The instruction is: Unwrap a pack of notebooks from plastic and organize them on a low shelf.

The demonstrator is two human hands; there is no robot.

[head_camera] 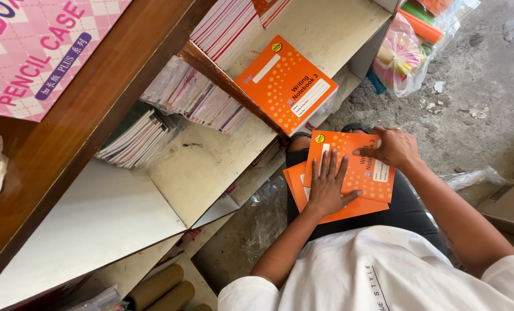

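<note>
A small pile of orange notebooks (357,173) rests on my lap. My left hand (327,185) lies flat on the pile with fingers spread, pressing the covers. My right hand (392,147) rests on the top notebook's far right corner, fingers curled over its edge. One more orange notebook (285,85) lies on the white shelf (211,173) ahead of me, tilted, its corner past the shelf's front edge.
Stacks of thin exercise books (193,98) fill the shelf compartments. A pink patterned box (35,49) sits on the brown wooden top. A clear bag of colourful items (401,57) lies on the grey floor, cardboard tubes (162,291) lower left, a carton (513,196) right.
</note>
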